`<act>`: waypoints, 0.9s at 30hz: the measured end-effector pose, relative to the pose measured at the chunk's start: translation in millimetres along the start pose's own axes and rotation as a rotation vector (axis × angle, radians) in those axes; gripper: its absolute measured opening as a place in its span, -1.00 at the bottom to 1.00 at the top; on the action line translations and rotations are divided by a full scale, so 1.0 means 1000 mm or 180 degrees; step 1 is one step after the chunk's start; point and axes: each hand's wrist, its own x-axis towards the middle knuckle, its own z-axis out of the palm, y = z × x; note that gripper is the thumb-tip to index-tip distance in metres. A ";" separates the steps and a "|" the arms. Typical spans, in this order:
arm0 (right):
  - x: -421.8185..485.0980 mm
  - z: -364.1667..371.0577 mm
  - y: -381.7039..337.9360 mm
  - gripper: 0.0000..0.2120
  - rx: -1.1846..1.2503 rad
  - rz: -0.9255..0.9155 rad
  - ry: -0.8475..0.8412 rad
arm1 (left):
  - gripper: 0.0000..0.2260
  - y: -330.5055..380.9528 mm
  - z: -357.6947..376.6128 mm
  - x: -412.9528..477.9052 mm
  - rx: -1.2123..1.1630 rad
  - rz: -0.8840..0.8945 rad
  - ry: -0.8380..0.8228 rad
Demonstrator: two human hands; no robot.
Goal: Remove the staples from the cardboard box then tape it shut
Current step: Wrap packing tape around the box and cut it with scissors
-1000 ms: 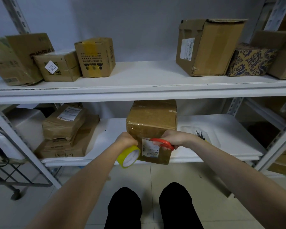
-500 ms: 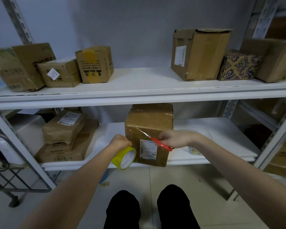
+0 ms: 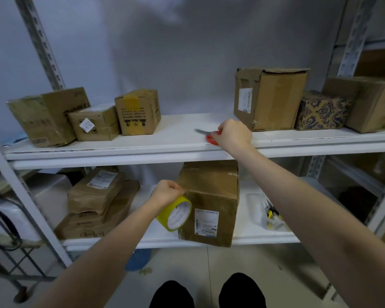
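Yellow tape roll (image 3: 176, 213), gripped in the left hand (image 3: 166, 193), sits just beside the cardboard box (image 3: 211, 196). The right hand (image 3: 233, 134) clasps red scissors (image 3: 210, 138) on the upper shelf (image 3: 142, 147). Taping looks nearly done.

2 shelves: upper shelf (image 3: 176, 138), lower shelf (image 3: 249, 232). On upper shelf 6 boxes: 5 plain boxes (image 3: 47, 116) (image 3: 93, 125) (image 3: 138, 112) (image 3: 273, 98) (image 3: 369, 105), 1 patterned box (image 3: 322, 111). On lower shelf 1 center box (image 3: 209, 203), plus parcels (image 3: 96, 190) (image 3: 91, 223) stacked at left, at least 2, exact count unclear. 1 tape roll (image 3: 176, 213). 1 scissors (image 3: 211, 138). 2 hands: left hand (image 3: 167, 193), right hand (image 3: 233, 135). 1 blue basket (image 3: 138, 258) on floor. Yellow-handled tools (image 3: 272, 213) on lower shelf, blurred, can't count.
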 end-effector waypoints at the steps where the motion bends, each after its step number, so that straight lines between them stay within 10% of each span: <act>1: 0.002 0.001 0.000 -0.68 0.0004 0.0001 0.0093 | -0.84 -0.001 -0.002 -0.001 0.0001 -0.0008 -0.0020; 5: -0.025 0.010 0.000 -0.72 0.0238 -0.1210 0.1010 | -0.82 -0.009 -0.005 -0.005 0.0036 -0.0081 -0.0086; 8: -0.075 0.041 0.002 -0.76 0.0177 -0.2421 0.0657 | -0.84 -0.015 -0.002 -0.004 0.0125 -0.0226 -0.0109; 15: -0.102 0.122 0.014 -0.28 -0.0883 -0.1440 -0.1001 | -0.79 -0.022 0.004 -0.009 0.0001 -0.0280 0.0005; 27: -0.084 0.088 0.068 -0.51 -0.0154 -0.1893 -0.1219 | -0.82 -0.018 -0.026 -0.022 -0.0904 -0.0220 0.0096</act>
